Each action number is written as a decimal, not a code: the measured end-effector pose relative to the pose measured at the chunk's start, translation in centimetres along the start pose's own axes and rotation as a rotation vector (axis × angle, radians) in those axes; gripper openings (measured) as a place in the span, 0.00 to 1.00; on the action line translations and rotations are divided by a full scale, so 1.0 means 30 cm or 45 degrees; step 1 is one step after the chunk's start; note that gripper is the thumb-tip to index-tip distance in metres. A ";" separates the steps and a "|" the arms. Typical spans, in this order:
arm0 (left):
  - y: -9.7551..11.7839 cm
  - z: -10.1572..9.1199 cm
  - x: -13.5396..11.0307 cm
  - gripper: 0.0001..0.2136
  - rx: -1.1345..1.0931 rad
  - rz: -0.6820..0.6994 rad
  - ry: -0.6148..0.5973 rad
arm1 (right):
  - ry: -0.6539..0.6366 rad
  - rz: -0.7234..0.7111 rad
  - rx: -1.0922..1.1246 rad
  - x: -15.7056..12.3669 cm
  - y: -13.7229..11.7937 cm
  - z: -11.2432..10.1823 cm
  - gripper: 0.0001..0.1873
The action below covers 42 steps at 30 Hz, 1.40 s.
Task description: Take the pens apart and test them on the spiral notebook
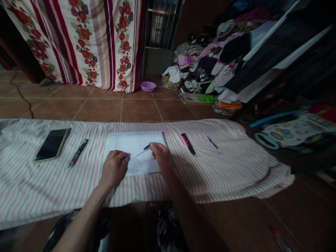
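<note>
Over an open spiral notebook (118, 140), my right hand (162, 157) pinches a thin white-and-black pen refill (143, 150), its white end slanting down to the left. My left hand (113, 169) rests at the page's left side, its fingers closed around a small purple pen barrel (124, 158); most of that piece is hidden by the fingers. The refill and the barrel are apart, with a short gap between them. Faint writing runs down the left of the page.
A striped cloth (231, 168) covers the low surface. On it lie a phone (51, 144) and several pens (78, 153) at left, a red-and-black pen (188, 144) and a pink-and-white pen (210, 142) at right. Beyond are a purple basin (148, 86), a floral curtain (102, 45) and piled clothes (207, 63).
</note>
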<state>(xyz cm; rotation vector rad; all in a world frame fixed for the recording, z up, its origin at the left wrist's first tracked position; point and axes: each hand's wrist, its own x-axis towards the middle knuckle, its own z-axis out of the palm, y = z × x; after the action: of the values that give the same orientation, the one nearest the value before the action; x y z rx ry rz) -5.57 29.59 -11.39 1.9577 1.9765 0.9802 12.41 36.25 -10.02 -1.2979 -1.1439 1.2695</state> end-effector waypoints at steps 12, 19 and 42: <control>-0.033 0.018 0.013 0.10 0.189 0.095 -0.003 | -0.010 -0.011 -0.009 -0.003 0.004 -0.005 0.15; -0.039 0.030 0.007 0.11 0.219 0.109 0.016 | -0.003 0.002 -0.010 -0.005 0.003 -0.009 0.15; -0.027 0.031 0.010 0.11 0.141 0.217 0.204 | -0.032 -0.020 -0.018 -0.008 0.013 -0.003 0.14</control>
<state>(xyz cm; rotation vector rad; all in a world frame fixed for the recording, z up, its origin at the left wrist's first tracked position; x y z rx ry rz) -5.75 30.23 -12.47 2.2023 2.0121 1.1222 12.50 35.98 -10.40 -1.2838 -1.1806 1.2718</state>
